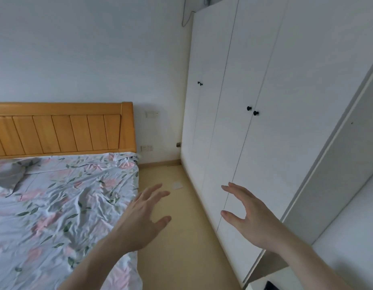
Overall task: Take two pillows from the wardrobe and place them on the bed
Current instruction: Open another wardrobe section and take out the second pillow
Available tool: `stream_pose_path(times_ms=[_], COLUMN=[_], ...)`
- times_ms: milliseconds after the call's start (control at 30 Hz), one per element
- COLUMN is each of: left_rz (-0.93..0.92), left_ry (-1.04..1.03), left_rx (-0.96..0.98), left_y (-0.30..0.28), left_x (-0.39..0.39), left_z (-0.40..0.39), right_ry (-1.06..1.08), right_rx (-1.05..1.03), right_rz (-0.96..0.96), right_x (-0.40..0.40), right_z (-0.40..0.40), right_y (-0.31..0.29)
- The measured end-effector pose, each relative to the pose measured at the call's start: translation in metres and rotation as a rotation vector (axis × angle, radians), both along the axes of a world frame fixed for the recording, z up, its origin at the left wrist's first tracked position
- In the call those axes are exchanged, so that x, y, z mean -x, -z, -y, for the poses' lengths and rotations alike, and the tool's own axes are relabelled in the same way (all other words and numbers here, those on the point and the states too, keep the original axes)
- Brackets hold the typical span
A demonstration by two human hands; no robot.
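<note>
A tall white wardrobe (265, 70) fills the right side; its far doors are shut, with small black knobs (252, 110). One nearer door (336, 164) stands swung open at the right edge. The bed (62, 201) with a flowered sheet and a wooden headboard (62, 130) lies on the left. A grey pillow (7, 176) rests on the bed near the headboard. My left hand (143, 216) hovers over the floor by the bed's edge, fingers spread, empty. My right hand (250, 214) is raised before the wardrobe doors, fingers apart, empty. No pillow shows inside the wardrobe.
A strip of beige floor (177, 237) runs between bed and wardrobe, with a small white square (177, 185) lying on it. Wall sockets (147, 147) sit beside the headboard. A white surface with a dark object (271, 285) is at the bottom right.
</note>
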State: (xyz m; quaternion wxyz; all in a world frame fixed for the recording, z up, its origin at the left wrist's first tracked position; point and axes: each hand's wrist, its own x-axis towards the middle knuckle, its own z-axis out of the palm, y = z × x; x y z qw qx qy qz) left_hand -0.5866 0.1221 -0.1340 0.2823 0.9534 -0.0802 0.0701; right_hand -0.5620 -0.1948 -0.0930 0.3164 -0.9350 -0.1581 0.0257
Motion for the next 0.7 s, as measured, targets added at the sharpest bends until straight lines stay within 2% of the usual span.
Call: stream_pose_path(times_ms=[167,700], left_rz=[0.004,-0.01], left_ry=[-0.006,-0.21], left_rx=[-0.016,-0.104], left_y=[-0.016,-0.041], left_x=[-0.084,-0.366], left_z=[-0.009,-0.057], right_ry=[-0.04,-0.242], right_rx=[-0.026,-0.093], right_rz=[-0.052,-0.024], right_x=[-0.096,-0.449], right_z=[-0.017,-0.076], right_y=[-0.01,-0.012])
